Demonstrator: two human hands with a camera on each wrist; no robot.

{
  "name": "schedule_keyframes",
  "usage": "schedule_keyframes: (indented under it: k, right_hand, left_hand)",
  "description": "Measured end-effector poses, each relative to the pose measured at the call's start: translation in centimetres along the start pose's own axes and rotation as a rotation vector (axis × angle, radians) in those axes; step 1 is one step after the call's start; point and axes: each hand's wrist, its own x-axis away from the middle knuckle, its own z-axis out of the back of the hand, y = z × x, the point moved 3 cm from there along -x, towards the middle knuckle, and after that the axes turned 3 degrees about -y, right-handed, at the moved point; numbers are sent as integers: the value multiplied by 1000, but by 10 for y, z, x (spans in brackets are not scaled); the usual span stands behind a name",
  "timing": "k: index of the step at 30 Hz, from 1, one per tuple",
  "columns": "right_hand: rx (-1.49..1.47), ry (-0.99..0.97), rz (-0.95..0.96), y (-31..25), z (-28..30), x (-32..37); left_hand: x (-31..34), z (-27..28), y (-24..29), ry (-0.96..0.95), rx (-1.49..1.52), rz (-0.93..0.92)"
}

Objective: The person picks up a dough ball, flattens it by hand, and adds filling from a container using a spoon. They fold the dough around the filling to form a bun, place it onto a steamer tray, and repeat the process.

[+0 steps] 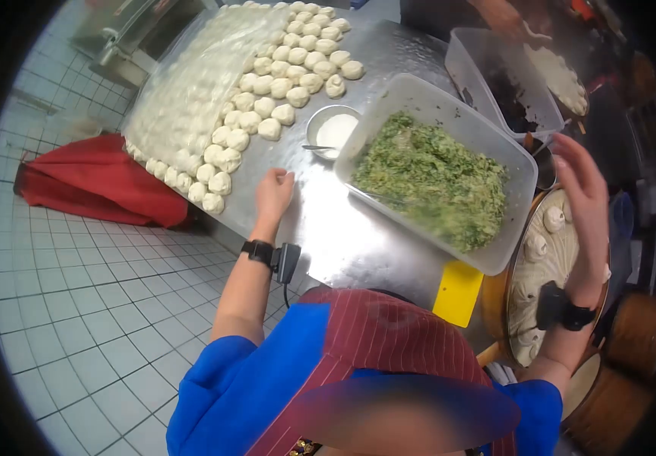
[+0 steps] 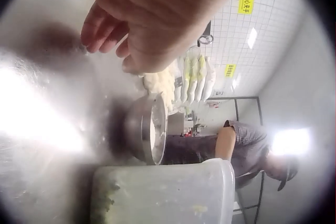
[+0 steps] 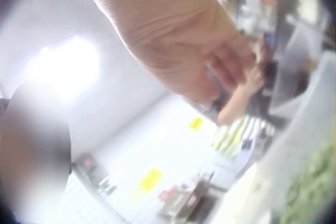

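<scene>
My left hand hovers low over the steel table, its fingers loosely bent with nothing in them. Just right of it stand a metal bowl of white powder with a spoon in it, and a large clear tub of chopped green filling. Raised beside the tub's right corner is my right hand, fingers fairly straight, holding nothing visible. Below that hand sits a round steamer with pleated buns on its cloth. In the right wrist view the fingers are blurred.
Rows of dough pieces cover the table's far left, partly under plastic film. A second tub holds dark filling. Another person's hand works behind it. A yellow scraper lies at the near edge; red cloth hangs left.
</scene>
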Motion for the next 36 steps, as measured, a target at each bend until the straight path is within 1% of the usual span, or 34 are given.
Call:
schedule_keyframes:
  k: [1, 2, 4, 5, 6, 7, 8, 9, 10, 11, 12, 14, 15, 17, 18, 19, 20, 21, 22, 24, 25, 26, 27, 29, 31, 32, 34, 35, 36]
  right_hand:
    - [-15, -28, 45, -20, -30, -3]
    - [-28, -59, 89, -40, -60, -5]
    - [49, -171, 179, -80, -116, 0]
    - [47, -267, 241, -97, -143, 5]
    - [45, -363, 297, -107, -166, 11]
    - [50, -460, 293, -105, -185, 18]
    - [51, -561, 291, -98, -205, 25]
    - [59, -567, 282, -92, -217, 30]
    - [170, -620, 260, -86, -228, 34]
    - [285, -670, 234, -82, -235, 36]
    - [301, -671, 217, -80, -239, 35]
    - [273, -585, 172, -79, -241, 31]
    - [284, -577, 154, -83, -238, 30]
    - [208, -406, 2, -93, -229, 18]
    - [206, -405, 4, -91, -228, 15]
    - [177, -315, -42, -86, -223, 12]
    - [150, -226, -89, -83, -219, 10]
    - [138, -178, -138, -83, -216, 10]
    - [142, -170, -145, -83, -216, 7]
    - [246, -178, -177, -80, -208, 9]
    - [267, -150, -215, -79, -202, 10]
    - [238, -104, -204, -78, -198, 8]
    - [208, -57, -189, -77, -192, 9]
    - [208, 3, -248, -77, -180, 12]
    - [162, 37, -288, -79, -174, 16]
    - [163, 45, -299, -81, -175, 18]
    - [19, -73, -309, -86, -186, 19]
    - [113, -114, -221, -93, -193, 15]
    - [110, -114, -233, -94, -202, 11]
  left_hand:
    - [-2, 3, 10, 11, -49, -6]
    - [-6, 7, 14, 11, -32, 2]
    - [-14, 14, 26, 33, -65, -75]
    - [-15, 20, 36, 24, -54, -74]
    - [-15, 22, 48, -97, -41, -96]
    - [-13, 18, 54, -220, -27, -116]
    - [-12, 12, 50, -231, -17, -112]
    - [-8, 4, 48, -273, -87, -265]
    - [-4, -1, 49, -311, -154, -423]
    - [-2, -4, 49, -285, -182, -452]
    - [-3, -5, 49, -300, -165, -457]
    - [-11, -5, 48, -334, -98, -309]
    - [-18, -1, 47, -318, -43, -256]
    - [-38, 17, 45, -175, -58, -272]
    - [-50, 28, 46, -114, -69, -272]
    - [-62, 34, 44, -111, -71, -272]
    - [-74, 44, 45, 62, -98, -367]
    - [-82, 53, 47, 234, -124, -465]
    - [-90, 61, 48, 226, -120, -472]
    - [-100, 64, 57, 153, -274, -626]
    - [-108, 57, 52, 78, -389, -631]
    - [-116, 48, 49, 2, -504, -645]
    - [-118, 46, 51, -45, -523, -647]
    - [-115, 44, 44, -109, -542, -669]
    - [-109, 41, 31, -113, -531, -842]
    - [-107, 42, 28, -123, -530, -852]
    - [-108, 48, 23, -228, -398, -660]
    - [-116, 49, 23, -235, -277, -574]
    - [-120, 45, 22, -248, -280, -574]
